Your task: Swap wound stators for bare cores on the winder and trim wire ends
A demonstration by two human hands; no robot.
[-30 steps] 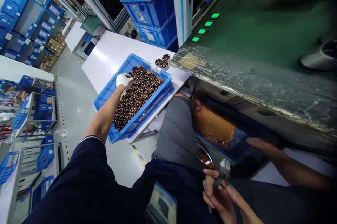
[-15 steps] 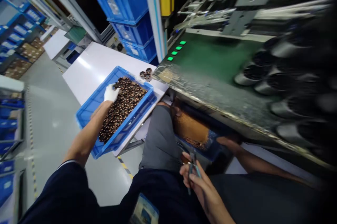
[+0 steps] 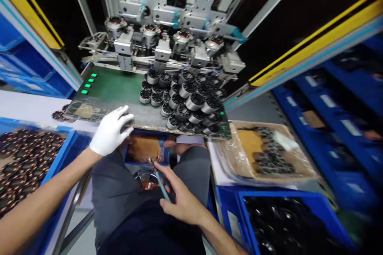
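Observation:
My left hand [image 3: 111, 132], in a white glove, is held over the front edge of the green worktop [image 3: 119, 85], its fingers spread and nothing in them. In my bare right hand [image 3: 184, 203] is a pair of pliers [image 3: 162, 186] with teal handles, held above my lap with the jaws pointing away from me. Silver motor parts with black tops [image 3: 182, 99] are stacked in a pile on the worktop, to the right of my left hand. Many copper-wound rings [image 3: 26, 163] lie in a blue crate [image 3: 67, 147] at the left.
Behind the worktop stands a machine [image 3: 161, 15] with several wound parts in its holders. Under the edge is a blue bin [image 3: 166, 157] holding copper scraps. At the right are a plastic-lined box [image 3: 302, 175] and a blue crate of black parts [image 3: 326, 203]. Loose rings [image 3: 60, 115] lie at left.
My view has swung right to face the machine. My left hand has come out of the ring crate to the worktop's edge. The pliers stay in my right hand.

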